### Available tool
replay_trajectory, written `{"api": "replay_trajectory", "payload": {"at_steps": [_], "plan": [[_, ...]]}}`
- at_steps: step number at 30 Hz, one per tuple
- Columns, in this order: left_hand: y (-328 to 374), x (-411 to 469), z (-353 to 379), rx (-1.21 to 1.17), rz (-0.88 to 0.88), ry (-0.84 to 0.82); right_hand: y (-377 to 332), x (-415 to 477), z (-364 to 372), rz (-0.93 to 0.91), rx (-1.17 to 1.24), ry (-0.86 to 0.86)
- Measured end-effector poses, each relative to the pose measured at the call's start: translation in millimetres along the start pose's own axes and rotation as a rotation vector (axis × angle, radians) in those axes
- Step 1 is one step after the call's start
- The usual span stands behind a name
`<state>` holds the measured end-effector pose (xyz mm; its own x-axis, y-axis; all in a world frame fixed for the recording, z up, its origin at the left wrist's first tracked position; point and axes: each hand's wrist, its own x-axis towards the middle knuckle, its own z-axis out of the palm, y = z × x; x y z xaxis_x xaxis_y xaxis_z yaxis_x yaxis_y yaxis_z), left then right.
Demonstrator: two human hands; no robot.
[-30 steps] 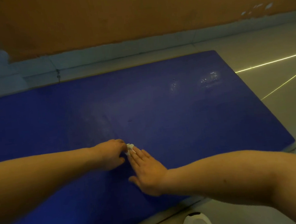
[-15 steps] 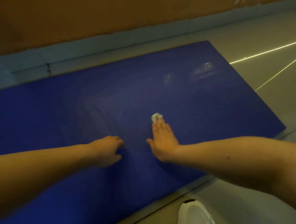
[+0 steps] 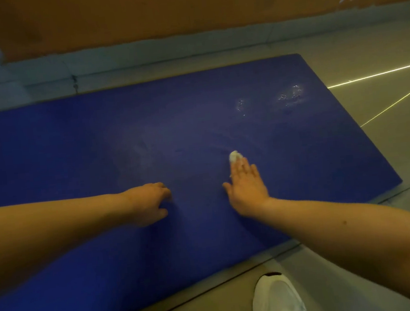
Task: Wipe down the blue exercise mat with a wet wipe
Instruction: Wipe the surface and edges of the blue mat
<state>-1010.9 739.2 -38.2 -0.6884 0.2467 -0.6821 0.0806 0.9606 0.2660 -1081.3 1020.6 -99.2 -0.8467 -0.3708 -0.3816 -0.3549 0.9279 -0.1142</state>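
The blue exercise mat (image 3: 73, 148) lies flat on the floor and fills most of the view. My right hand (image 3: 248, 188) lies flat on it with straight fingers, pressing a small white wet wipe (image 3: 234, 156) under the fingertips; only the wipe's front end shows. My left hand (image 3: 149, 202) rests on the mat a little to the left, fingers bent with the tips on the surface, holding nothing. Wet marks (image 3: 291, 97) glisten near the mat's far right corner.
An orange wall (image 3: 184, 7) with a grey skirting (image 3: 164, 51) runs behind the mat. Grey tiled floor (image 3: 376, 46) lies to the right and in front. My white shoe (image 3: 279, 301) stands on the floor at the mat's near edge.
My right hand has slid the wipe away from my left hand, to the right and farther out across the mat. My left hand has stayed in place.
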Motion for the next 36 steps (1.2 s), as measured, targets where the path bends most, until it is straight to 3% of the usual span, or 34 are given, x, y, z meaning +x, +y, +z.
{"api": "replay_trajectory", "payload": {"at_steps": [4,11,14,18,22,28,30,34,36], "plan": [[-3.7,-0.7,2.2,0.0,-0.011,-0.015,-12.2,2.9,-0.2,0.057,0.083,0.011],[24.4,16.0,-6.9,0.005,0.064,0.007,-83.8,-66.1,38.1,-0.385,0.118,-0.103],[33.4,21.5,-7.0,-0.007,0.079,0.018,-73.7,-65.7,35.5,-0.458,0.017,-0.12],[33.7,25.6,-4.5,0.01,0.093,0.003,-25.6,-42.8,19.8,-0.256,0.067,-0.001],[27.9,23.0,-3.1,0.005,0.086,-0.02,28.4,-27.0,3.2,0.019,-0.037,-0.016],[25.3,19.8,-5.8,0.001,0.069,-0.034,15.1,-29.4,-2.1,-0.057,0.13,0.276],[29.0,18.5,-7.9,0.008,0.062,-0.034,4.7,-29.5,-0.6,-0.076,0.347,0.255],[34.8,15.7,-10.4,0.007,0.054,-0.041,-28.1,-33.5,-16.8,0.102,1.062,0.037],[35.0,13.6,-10.4,0.011,0.046,-0.041,-33.4,-33.6,-19.9,0.176,1.195,-0.078]]}}
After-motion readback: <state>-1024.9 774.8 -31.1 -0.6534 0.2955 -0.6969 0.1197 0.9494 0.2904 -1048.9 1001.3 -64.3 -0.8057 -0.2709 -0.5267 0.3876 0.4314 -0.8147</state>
